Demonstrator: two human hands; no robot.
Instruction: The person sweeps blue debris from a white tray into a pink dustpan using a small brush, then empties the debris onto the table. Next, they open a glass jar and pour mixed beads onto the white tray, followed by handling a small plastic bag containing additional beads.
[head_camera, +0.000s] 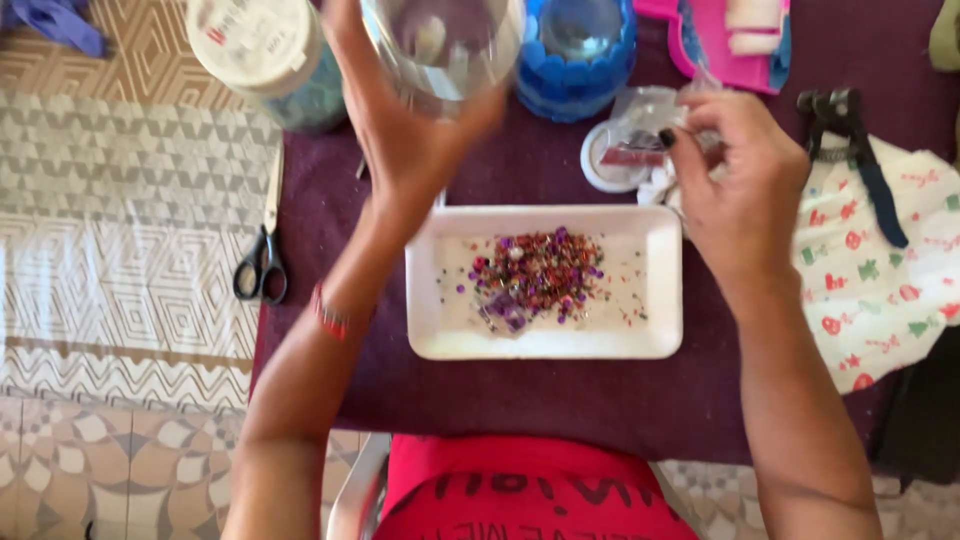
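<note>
Flanking bead tray (440, 335), both hands (410, 140) above.

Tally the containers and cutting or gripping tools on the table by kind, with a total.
Clear jar, held in left hand: 1
Lidded tub: 1
Blue container: 1
White tray of beads: 1
Scissors: 1
Pliers: 1
Total: 6

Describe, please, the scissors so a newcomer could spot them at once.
Start at the dark purple cloth covering the table, and go to its left edge, left of the white tray of beads. The scissors lie there, black handles nearest the person; the other tool, dark pliers, is far right.
</note>
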